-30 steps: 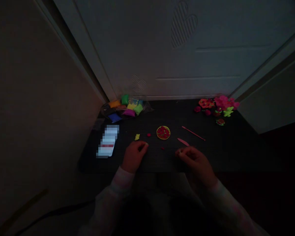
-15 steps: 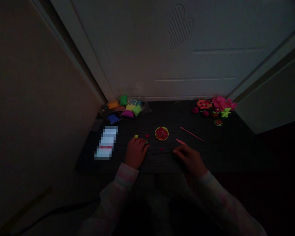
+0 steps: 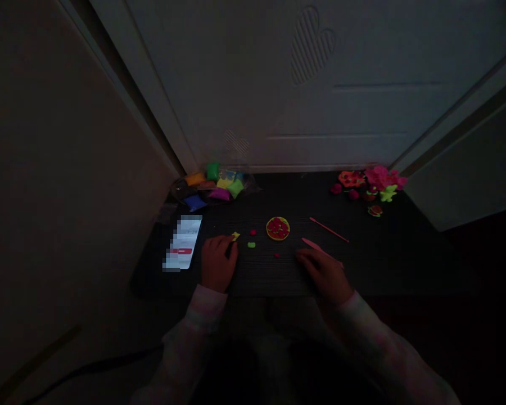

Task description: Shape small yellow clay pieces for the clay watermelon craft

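My left hand (image 3: 219,261) rests on the dark table, thumb apart from the fingers. Its index fingertip is at a small yellow clay piece (image 3: 235,236), seemingly touching it. A flat green clay piece (image 3: 252,244) and a red clay bit (image 3: 253,232) lie just right of that hand. In the middle sits a round clay pizza (image 3: 278,228), yellow-rimmed with red and green on top. Below it is a smaller red bit (image 3: 277,255). My right hand (image 3: 325,274) is curled on the table, fingers together; what they hold, if anything, is hidden. A pink clay knife (image 3: 316,246) lies beside it.
A lit phone (image 3: 183,242) lies at the left. Coloured clay packets (image 3: 219,194) are heaped at the back left. A thin pink stick tool (image 3: 329,229) lies right of the pizza. Clay figures, including a pink flower-like cluster (image 3: 379,177), stand back right, against a door (image 3: 257,84).
My left hand has shifted left and slightly back towards me, uncovering the green piece and more of the yellow piece. My right hand has moved slightly, showing more of the pink knife.
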Available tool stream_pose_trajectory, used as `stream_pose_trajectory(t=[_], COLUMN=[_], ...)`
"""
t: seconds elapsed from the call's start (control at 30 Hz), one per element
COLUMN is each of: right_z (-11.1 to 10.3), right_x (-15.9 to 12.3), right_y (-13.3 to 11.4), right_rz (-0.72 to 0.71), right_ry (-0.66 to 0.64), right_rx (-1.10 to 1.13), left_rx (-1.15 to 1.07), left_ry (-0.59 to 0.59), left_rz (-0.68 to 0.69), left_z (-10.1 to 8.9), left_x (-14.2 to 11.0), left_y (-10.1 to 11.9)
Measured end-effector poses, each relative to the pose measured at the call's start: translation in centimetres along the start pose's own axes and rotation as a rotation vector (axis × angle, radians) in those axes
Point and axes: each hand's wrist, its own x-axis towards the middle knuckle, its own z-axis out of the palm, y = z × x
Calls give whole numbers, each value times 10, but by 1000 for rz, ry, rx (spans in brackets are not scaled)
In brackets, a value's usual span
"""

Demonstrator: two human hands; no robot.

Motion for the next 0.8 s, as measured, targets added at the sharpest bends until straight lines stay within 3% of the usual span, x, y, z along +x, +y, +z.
stream_pose_trajectory(t=[0.2,0.4,0.8], right_z=[-1,-1,2], right_x=[1,1,0], right_y=[-2,-1,-2], right_rz=[-26,-56,-24], right_ry=[-4,20,11], right_rx=[-28,-37,-18], left_rx=[-18,-80,-28], left_ry=[-66,-205,-206], left_rz=[-80,-38,-7], left_z=[3,2,4], left_x=[9,28,33], left_y=[-5,-5,3])
